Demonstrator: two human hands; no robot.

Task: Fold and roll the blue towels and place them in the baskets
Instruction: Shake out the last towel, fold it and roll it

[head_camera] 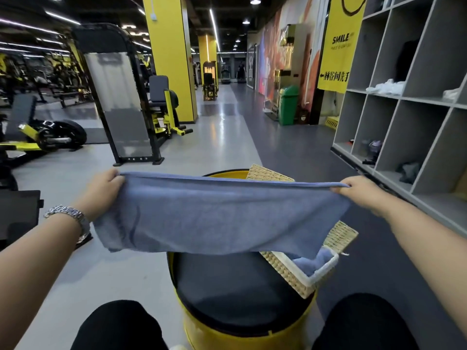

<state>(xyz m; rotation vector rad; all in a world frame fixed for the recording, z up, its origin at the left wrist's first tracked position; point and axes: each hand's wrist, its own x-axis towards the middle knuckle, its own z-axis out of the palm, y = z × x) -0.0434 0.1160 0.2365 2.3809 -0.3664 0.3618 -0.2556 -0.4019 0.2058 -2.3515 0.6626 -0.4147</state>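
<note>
A blue towel (pixel 222 215) hangs stretched in the air above a yellow drum stool. My left hand (pixel 104 190) pinches its upper left corner and my right hand (pixel 364 195) pinches its upper right corner. The cloth looks doubled over, its lower edge sagging. Below it on the right a woven basket (pixel 290 276) with a white lining sits on the stool and holds another blue towel (pixel 313 261). A second woven basket (pixel 267 173) shows just behind the towel's top edge, mostly hidden.
The yellow drum stool with a dark cushion (pixel 240 294) stands between my knees. Grey cubby shelves (pixel 404 122) line the right side. Gym machines (pixel 121 97) fill the left, and a green bin (pixel 288 104) stands by the far wall.
</note>
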